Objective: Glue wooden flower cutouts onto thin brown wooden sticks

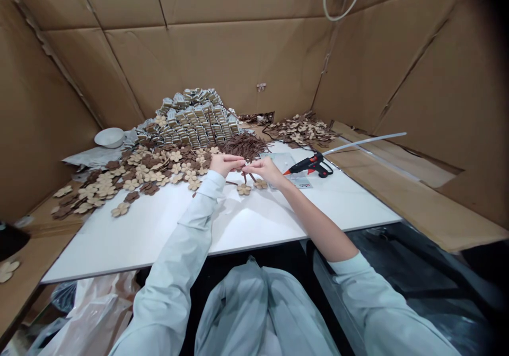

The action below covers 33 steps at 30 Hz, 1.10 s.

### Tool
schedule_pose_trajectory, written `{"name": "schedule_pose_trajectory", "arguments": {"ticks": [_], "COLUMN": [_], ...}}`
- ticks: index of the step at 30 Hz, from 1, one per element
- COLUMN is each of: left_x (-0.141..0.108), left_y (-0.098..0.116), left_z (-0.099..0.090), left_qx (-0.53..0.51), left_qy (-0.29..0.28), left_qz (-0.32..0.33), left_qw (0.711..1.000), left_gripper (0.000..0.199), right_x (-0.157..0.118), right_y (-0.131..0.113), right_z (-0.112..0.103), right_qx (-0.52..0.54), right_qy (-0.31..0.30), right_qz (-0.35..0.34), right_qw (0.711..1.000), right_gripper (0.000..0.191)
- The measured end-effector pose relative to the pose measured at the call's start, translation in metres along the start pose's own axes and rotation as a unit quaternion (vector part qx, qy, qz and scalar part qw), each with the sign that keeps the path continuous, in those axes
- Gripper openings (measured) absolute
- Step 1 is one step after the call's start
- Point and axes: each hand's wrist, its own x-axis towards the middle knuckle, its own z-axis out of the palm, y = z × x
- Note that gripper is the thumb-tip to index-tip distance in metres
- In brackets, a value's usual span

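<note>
My left hand [226,164] and my right hand [267,169] meet over the white tabletop, fingertips pinched close together. Between them are thin brown strips [245,177] that hang down from the fingertips; their upper ends are hidden by the fingers. Just below lie a beige flower cutout [244,189] and a second beige flower [260,184], which seem joined to the strips. Right behind the hands is a bundle of loose brown strips [244,145]. A black and orange glue gun [310,166] rests to the right of my right hand, a long glue stick [366,142] sticking out of its back.
Beige and brown flower cutouts [139,173] spread over the table's left side. Behind them rises a stack of small wrapped packets [194,120], with a white bowl [109,137] at its left. More cutouts [304,129] lie at back right. Cardboard walls [246,53] enclose the white table [159,239].
</note>
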Motion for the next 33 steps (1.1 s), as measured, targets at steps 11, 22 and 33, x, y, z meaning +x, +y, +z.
{"name": "schedule_pose_trajectory", "arguments": {"ticks": [11, 22, 33], "left_x": [-0.001, 0.007, 0.013], "left_y": [0.001, -0.011, -0.048], "left_z": [0.004, 0.004, 0.008], "left_qx": [-0.016, -0.007, 0.352], "left_qy": [-0.006, -0.042, -0.100], "left_qz": [-0.015, -0.048, -0.027], "left_qw": [1.000, 0.998, 0.930], "left_gripper": [0.020, 0.026, 0.008], "right_x": [0.000, -0.002, -0.007], "right_y": [0.001, -0.003, -0.007], "right_z": [-0.003, -0.011, -0.037], "right_qx": [0.056, 0.047, 0.027], "right_qy": [-0.031, -0.026, -0.010], "right_qz": [0.030, 0.051, 0.046], "right_qw": [0.998, 0.997, 0.999], "right_gripper": [0.031, 0.026, 0.019]}}
